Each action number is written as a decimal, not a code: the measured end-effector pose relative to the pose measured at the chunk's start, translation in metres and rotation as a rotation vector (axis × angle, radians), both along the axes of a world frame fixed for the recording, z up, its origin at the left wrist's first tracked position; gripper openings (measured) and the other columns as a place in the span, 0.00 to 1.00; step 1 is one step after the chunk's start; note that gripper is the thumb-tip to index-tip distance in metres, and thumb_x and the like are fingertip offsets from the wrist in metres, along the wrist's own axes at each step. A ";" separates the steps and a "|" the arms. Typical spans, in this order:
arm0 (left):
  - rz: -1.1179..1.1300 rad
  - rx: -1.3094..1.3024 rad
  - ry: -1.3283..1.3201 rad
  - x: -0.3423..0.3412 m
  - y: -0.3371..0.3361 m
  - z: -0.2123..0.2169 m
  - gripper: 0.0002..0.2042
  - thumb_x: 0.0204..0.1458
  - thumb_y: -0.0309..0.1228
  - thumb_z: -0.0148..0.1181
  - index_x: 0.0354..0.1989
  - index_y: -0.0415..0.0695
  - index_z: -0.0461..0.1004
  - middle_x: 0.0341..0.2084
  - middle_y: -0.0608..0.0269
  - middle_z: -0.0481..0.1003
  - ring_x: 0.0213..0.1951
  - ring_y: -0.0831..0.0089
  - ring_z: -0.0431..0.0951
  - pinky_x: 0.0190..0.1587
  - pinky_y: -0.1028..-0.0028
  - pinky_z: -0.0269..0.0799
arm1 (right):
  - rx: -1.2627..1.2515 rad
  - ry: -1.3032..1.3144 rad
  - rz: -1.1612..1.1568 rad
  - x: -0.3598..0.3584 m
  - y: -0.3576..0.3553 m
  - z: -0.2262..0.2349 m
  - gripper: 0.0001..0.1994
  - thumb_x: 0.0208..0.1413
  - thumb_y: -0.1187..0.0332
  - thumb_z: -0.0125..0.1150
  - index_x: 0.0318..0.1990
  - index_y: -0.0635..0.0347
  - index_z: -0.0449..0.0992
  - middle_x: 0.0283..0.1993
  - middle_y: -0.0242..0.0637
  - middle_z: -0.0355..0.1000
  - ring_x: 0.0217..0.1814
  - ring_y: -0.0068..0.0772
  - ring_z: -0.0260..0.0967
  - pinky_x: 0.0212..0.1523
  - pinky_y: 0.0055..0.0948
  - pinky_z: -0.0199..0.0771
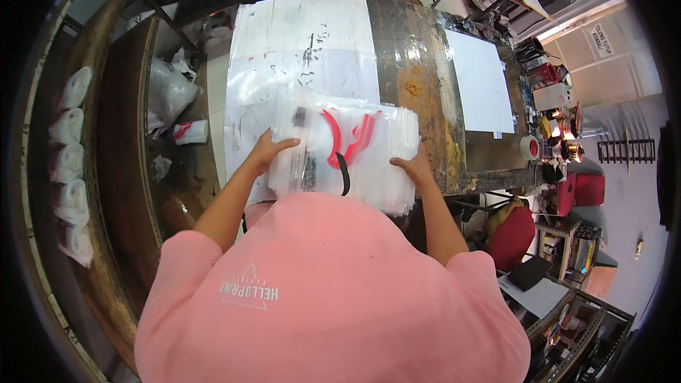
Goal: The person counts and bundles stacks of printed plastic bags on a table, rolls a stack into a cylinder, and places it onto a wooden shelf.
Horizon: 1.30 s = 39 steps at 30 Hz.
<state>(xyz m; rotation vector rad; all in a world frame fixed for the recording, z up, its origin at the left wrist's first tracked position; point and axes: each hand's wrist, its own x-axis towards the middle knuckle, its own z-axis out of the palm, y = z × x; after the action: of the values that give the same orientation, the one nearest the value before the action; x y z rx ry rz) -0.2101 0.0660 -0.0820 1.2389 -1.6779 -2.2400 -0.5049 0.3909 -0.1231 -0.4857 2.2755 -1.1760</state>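
A thick stack of clear plastic bags (379,163) with red and black print lies at the near edge of the work table, in front of my chest. My left hand (265,152) grips its left edge, thumb on top and the other fingers mostly hidden. On the opposite edge, my right hand (416,167) holds the stack the same way, its thumb pressed over the upper sheets. The stack's sides look uneven, with layers fanned out. A narrow black strap (344,174) hangs over the middle of the print.
Beyond the stack stretches a white, ink-marked sheet (305,25) on the stained table (415,64). A blank white board (482,85) lies to the right, near a tape roll (529,147) and several cans. Rolled plastic bundles (69,163) line the left shelf. A red chair (512,237) stands at right.
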 end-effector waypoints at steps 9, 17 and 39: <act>0.061 -0.003 0.017 -0.025 -0.004 -0.010 0.31 0.48 0.30 0.75 0.59 0.34 0.68 0.47 0.49 0.80 0.46 0.62 0.83 0.48 0.63 0.82 | 0.007 -0.110 -0.085 -0.032 -0.026 0.026 0.48 0.32 0.72 0.80 0.67 0.66 0.62 0.60 0.51 0.73 0.61 0.48 0.73 0.62 0.41 0.73; 0.077 0.089 -0.017 -0.034 -0.002 -0.005 0.32 0.49 0.34 0.76 0.60 0.35 0.67 0.49 0.49 0.78 0.47 0.63 0.83 0.47 0.63 0.83 | 0.342 0.316 0.083 0.003 -0.079 0.093 0.50 0.43 0.51 0.79 0.68 0.73 0.60 0.60 0.67 0.70 0.63 0.64 0.71 0.62 0.50 0.73; 0.069 -0.201 -0.114 -0.074 0.025 0.026 0.45 0.49 0.51 0.76 0.63 0.27 0.62 0.53 0.40 0.75 0.53 0.56 0.80 0.53 0.62 0.78 | 0.187 -0.088 0.040 0.048 -0.098 0.037 0.46 0.38 0.63 0.83 0.62 0.75 0.60 0.58 0.61 0.71 0.61 0.55 0.72 0.60 0.43 0.74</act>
<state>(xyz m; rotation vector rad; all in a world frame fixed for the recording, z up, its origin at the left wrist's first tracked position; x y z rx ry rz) -0.2843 0.0914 -0.0563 1.3733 -1.8163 -1.9406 -0.4571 0.2934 -0.0859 -0.3983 2.2612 -0.9354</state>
